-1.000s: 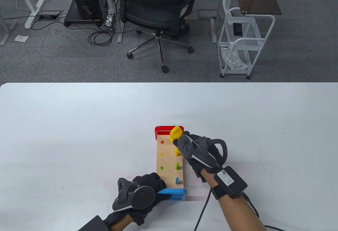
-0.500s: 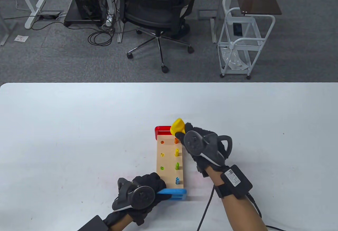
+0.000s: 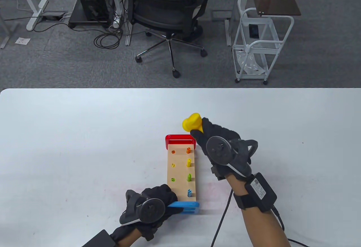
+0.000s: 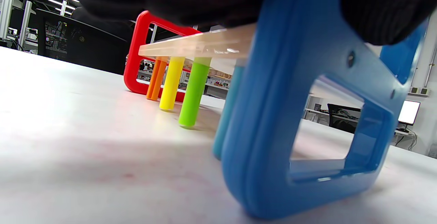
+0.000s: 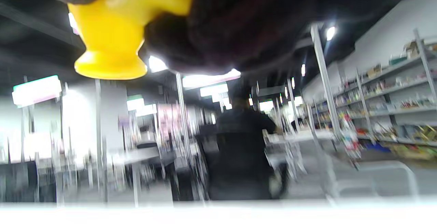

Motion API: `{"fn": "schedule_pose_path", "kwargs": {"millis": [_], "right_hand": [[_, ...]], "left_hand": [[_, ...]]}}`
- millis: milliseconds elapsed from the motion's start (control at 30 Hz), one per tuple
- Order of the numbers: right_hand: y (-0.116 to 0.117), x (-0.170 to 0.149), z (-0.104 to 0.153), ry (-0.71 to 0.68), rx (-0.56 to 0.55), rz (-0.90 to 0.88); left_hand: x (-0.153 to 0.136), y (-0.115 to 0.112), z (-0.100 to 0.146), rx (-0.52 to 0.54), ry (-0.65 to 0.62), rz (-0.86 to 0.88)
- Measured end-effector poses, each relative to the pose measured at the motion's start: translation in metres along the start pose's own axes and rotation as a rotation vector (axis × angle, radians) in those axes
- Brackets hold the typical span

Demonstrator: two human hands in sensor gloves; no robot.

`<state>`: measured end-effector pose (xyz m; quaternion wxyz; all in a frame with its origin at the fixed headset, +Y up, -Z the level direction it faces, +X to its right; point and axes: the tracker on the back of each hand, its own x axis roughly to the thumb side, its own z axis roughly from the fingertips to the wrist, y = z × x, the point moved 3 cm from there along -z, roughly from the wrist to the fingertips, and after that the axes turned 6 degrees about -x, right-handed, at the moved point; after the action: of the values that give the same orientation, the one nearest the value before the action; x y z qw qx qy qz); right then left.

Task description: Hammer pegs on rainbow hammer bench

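The hammer bench (image 3: 180,183) is a wooden board between a red end (image 3: 180,139) and a blue end (image 3: 184,206), with two rows of coloured pegs. In the right row the yellow peg (image 3: 188,162), green peg (image 3: 189,177) and blue peg (image 3: 189,193) stand proud; the orange peg (image 3: 188,150) sits low. My left hand (image 3: 153,200) holds the bench at its blue end (image 4: 307,114). My right hand (image 3: 218,145) grips the yellow hammer (image 3: 192,121), raised above the red end; its head also shows in the right wrist view (image 5: 112,46).
The white table (image 3: 84,145) stretches wide to the left and right of the bench. Beyond its far edge stand an office chair (image 3: 166,13) and a white cart (image 3: 259,41). My right wrist cable (image 3: 222,221) trails toward the table's near edge.
My right hand has lifted the hammer up and away from the orange peg toward the far side. The orange peg now sits low. My left hand has not moved.
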<state>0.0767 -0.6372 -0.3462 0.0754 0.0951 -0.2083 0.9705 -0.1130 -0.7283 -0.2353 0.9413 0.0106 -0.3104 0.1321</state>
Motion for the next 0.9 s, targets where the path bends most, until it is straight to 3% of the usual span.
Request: {"fn": "schedule_pose_path", "kwargs": {"millis": [33, 67, 100, 133, 167, 233, 333, 400, 467, 567, 633, 667, 700, 733, 767, 800, 900], "right_hand": [[0.054, 0.002, 0.013, -0.062, 0.173, 0.122], [0.064, -0.007, 0.021, -0.055, 0.168, 0.214], [0.055, -0.002, 0.011, -0.063, 0.131, 0.043], [0.047, -0.005, 0.013, -0.003, 0.164, 0.027], [0.031, -0.005, 0.01, -0.019, 0.066, -0.018], [-0.004, -0.004, -0.001, -0.03, -0.016, 0.01], [-0.076, -0.001, -0.017, -0.022, -0.179, -0.085], [-0.096, 0.0, -0.018, -0.033, -0.244, -0.075], [-0.098, -0.003, -0.015, -0.03, -0.279, -0.082], [-0.042, -0.006, -0.006, -0.043, -0.155, -0.07], [0.033, -0.004, 0.007, -0.096, 0.089, 0.027], [0.07, -0.008, 0.019, -0.119, 0.214, 0.188], [0.054, -0.012, 0.024, -0.105, 0.056, 0.102], [0.053, -0.011, 0.012, -0.064, 0.183, 0.015], [0.038, -0.013, 0.012, -0.055, 0.145, 0.009], [0.016, -0.012, 0.003, -0.092, 0.025, 0.0], [-0.047, -0.012, -0.013, -0.064, -0.102, -0.082]], "left_hand": [[0.0, 0.0, 0.0, -0.001, 0.0, 0.002], [0.0, 0.0, 0.0, -0.005, -0.003, 0.004], [0.0, 0.0, 0.0, -0.002, -0.002, 0.003], [0.0, 0.0, 0.0, -0.003, -0.002, 0.002], [0.0, 0.0, 0.0, -0.002, -0.001, 0.004], [0.0, 0.0, 0.0, -0.002, -0.002, 0.004], [0.0, 0.0, 0.0, -0.002, -0.002, 0.003], [0.0, 0.0, 0.0, -0.001, -0.003, 0.003], [0.0, 0.0, 0.0, -0.002, -0.004, 0.004], [-0.001, 0.0, 0.0, -0.004, -0.002, 0.004], [-0.001, -0.001, 0.0, -0.009, -0.003, 0.007], [-0.001, -0.001, -0.001, -0.012, -0.005, 0.007], [-0.001, -0.001, 0.0, -0.009, 0.001, 0.009], [-0.001, -0.001, 0.0, -0.009, -0.002, 0.012], [-0.001, -0.001, 0.0, -0.009, -0.002, 0.012], [-0.001, -0.001, 0.0, -0.008, -0.002, 0.011], [-0.001, -0.001, 0.0, -0.006, -0.001, 0.013]]}}
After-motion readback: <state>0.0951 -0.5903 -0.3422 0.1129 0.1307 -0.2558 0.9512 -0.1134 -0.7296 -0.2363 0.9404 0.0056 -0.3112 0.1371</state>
